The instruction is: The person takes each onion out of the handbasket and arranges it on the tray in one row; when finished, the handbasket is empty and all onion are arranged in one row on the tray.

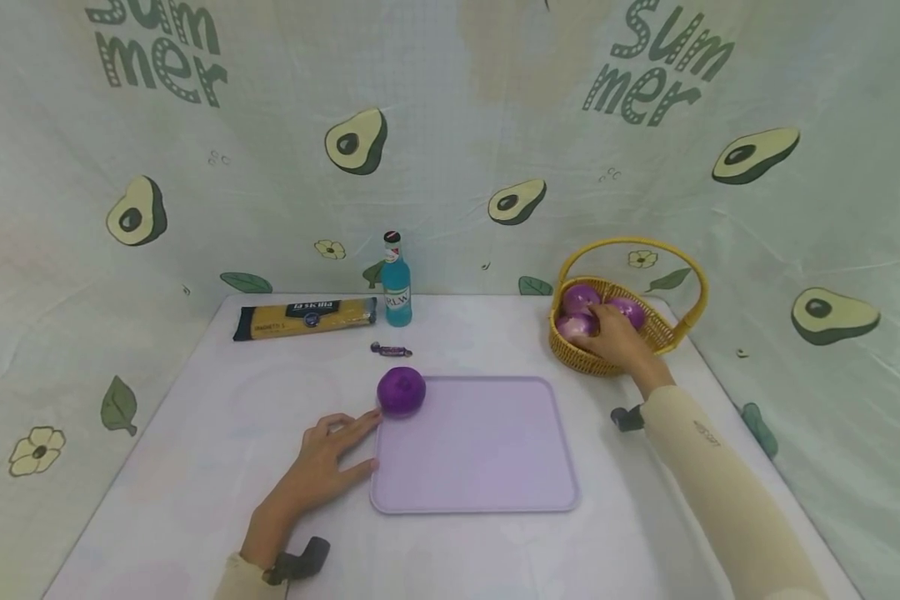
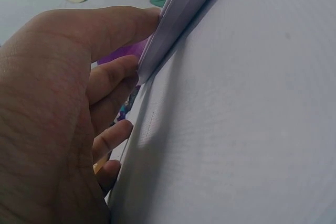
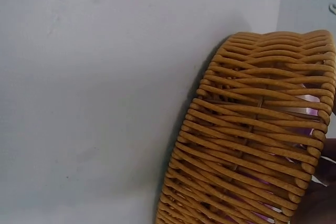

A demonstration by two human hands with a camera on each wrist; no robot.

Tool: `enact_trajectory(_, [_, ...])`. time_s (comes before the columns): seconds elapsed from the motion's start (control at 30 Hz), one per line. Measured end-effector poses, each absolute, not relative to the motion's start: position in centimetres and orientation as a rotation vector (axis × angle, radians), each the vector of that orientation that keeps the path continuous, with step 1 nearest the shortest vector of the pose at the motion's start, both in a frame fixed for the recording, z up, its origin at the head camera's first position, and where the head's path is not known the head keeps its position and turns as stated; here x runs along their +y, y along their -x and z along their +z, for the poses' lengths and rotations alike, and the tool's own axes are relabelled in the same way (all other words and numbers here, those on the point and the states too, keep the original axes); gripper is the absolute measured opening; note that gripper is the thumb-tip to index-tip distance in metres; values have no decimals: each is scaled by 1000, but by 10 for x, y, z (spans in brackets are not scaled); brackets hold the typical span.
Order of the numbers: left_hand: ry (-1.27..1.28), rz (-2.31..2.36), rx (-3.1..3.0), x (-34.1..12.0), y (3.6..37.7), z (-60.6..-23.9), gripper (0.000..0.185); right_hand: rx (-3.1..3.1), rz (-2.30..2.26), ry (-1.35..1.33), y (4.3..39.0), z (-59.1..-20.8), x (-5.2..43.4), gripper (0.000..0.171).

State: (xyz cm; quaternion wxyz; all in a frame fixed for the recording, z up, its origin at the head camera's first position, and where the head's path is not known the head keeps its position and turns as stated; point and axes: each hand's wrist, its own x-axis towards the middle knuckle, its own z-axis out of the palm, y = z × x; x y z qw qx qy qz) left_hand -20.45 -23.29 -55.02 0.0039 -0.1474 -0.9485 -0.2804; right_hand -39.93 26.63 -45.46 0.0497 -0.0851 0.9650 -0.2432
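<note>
My right hand (image 1: pixel 621 340) reaches into the wicker basket (image 1: pixel 581 360), its thumb and fingers round a purple onion (image 1: pixel 574 326) at the left side. Two more purple onions (image 1: pixel 581 297) lie in there with it. In the right wrist view the basket's woven side (image 3: pixel 247 135) hides most of that hand. My left hand (image 1: pixel 318 467) touches the left edge of the lilac tray (image 1: pixel 480 450) with thumb and fingertips, fingers extended; the left wrist view shows them at the tray's rim (image 2: pixel 170 32). A dark purple round vegetable (image 1: pixel 401 392) sits at the tray's far left corner.
Behind the tray lies a small wrapped candy (image 1: pixel 392 350). Farther back are a spaghetti pack (image 1: pixel 307 319) and an upright blue bottle (image 1: pixel 397 292). The basket's tall handle (image 1: pixel 701 304) arches over the onions. A printed cloth (image 1: pixel 435 100) hangs behind the white table (image 1: pixel 285 392).
</note>
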Motion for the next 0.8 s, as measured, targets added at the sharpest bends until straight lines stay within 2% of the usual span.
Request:
enact_trajectory(0.27, [495,-849,-2949,-231,206,-549,69,2944,-741,290,401,-456,269,84])
enact_trajectory(0.53, [482,-852,-2964,-230,204,-554,69,2976,-731,283,397,-461,269,75])
enact_trajectory(0.8, [477,-844,-2947,-234,203,-550,69,2965,-761,206,391,-455,265,81])
